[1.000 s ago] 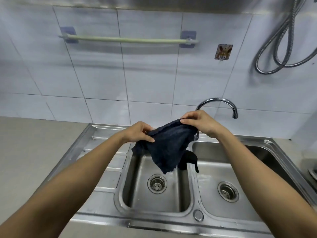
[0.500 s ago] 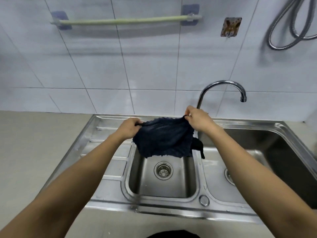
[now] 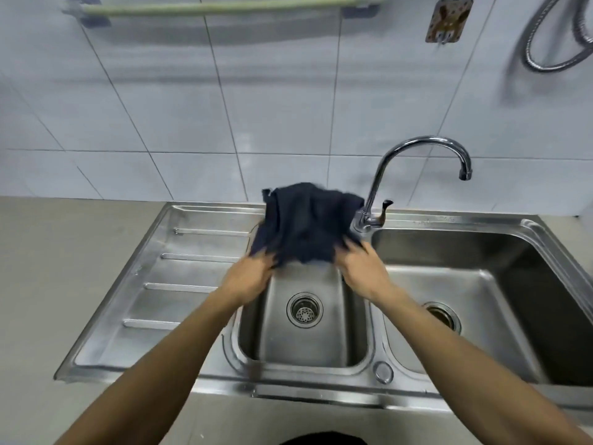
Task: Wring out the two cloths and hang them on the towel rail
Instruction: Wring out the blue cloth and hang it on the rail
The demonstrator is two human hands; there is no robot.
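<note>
— Progress?
— Both my hands, left hand (image 3: 247, 279) and right hand (image 3: 361, 268), pinch one dark cloth (image 3: 305, 224) in their fingers over the sink (image 3: 199, 345), twelve o'clock of the drain. Towel rail (image 3: 224, 7) is bare; hanging remains.

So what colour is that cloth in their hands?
Dark navy, plain, seen in the head view: cloth.

A chrome faucet (image 3: 417, 168) arches over a steel double sink (image 3: 205, 284) (coiled hose (image 3: 539, 49) hangs top right).
</note>
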